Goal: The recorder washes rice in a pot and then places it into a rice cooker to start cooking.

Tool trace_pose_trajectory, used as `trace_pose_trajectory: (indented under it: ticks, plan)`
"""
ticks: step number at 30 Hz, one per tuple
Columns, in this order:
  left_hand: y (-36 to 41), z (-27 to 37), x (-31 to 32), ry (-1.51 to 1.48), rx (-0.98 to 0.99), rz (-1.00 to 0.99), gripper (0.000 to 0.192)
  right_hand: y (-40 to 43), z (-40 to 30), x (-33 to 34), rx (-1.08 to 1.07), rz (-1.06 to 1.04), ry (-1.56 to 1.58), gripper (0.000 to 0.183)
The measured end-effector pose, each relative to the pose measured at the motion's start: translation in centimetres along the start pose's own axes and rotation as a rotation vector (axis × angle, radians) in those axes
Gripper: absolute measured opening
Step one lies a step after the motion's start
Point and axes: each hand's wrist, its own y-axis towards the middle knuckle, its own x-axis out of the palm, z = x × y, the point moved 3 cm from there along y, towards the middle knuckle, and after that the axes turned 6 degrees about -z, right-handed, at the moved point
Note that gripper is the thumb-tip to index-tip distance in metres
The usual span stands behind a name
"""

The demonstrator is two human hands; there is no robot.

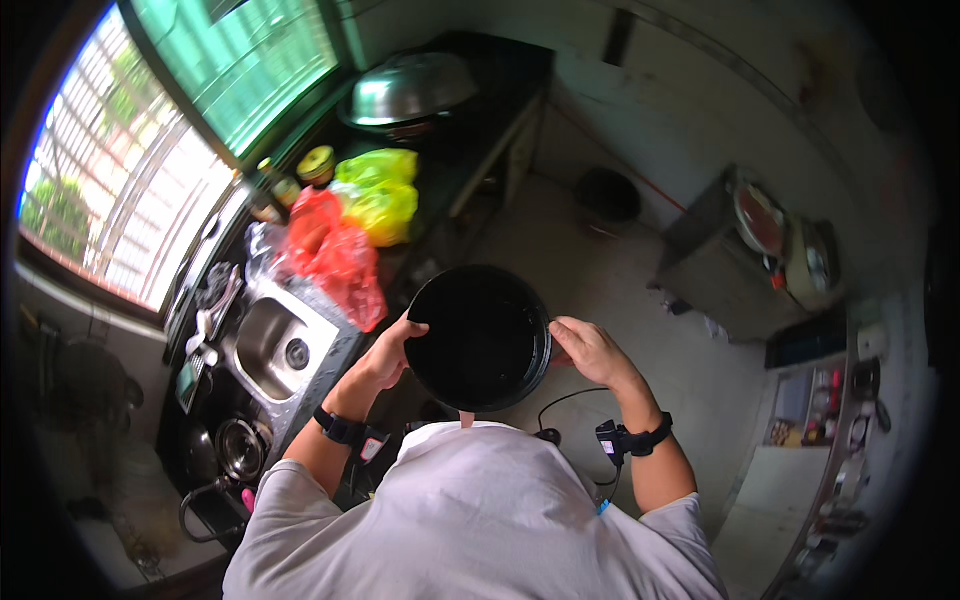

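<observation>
A round black pot or basin (pixel 480 341) is held up in front of my body, its dark inside facing the camera. My left hand (pixel 394 345) grips its left rim with the thumb over the edge. On the opposite side my right hand (pixel 589 351) has hold of the rim, its lower fingers partly hidden behind the vessel. Whether it holds anything inside is too dark to tell. Left of it, a stainless steel sink (pixel 274 349) is set in the dark wet counter (pixel 311 405).
Red plastic bags (pixel 337 255) and a yellow-green bag (pixel 379 195) lie beyond the sink, near bottles (pixel 281 187). A large metal lid (pixel 412 86) sits farther back. At right stand a grey cabinet (pixel 720 277) and low shelves (pixel 806 405). A black cable (pixel 559 397) hangs near my right arm.
</observation>
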Motion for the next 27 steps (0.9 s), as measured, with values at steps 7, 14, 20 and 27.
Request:
trace_pose_trajectory:
  ticks: [7,14,20,27]
  plan:
    - [11.8,-5.5,16.8,-0.099,-0.151,-0.163,0.074,-14.8,5.1,-12.4,0.219,0.266,-0.032,0.057]
    - [25.6,-10.0,37.5,-0.050,-0.343,-0.492,0.074,-27.9,10.4,-26.1,0.406,0.601,-0.020,0.048]
    - [40.7,-15.9,52.6,0.199,-0.511,-0.541,0.063,-36.5,18.9,-38.4,0.501,0.836,-0.184,0.036]
    - [51.8,-20.7,74.6,0.353,-0.654,-0.876,0.063,-47.0,23.0,-51.6,0.657,1.038,0.139,0.028]
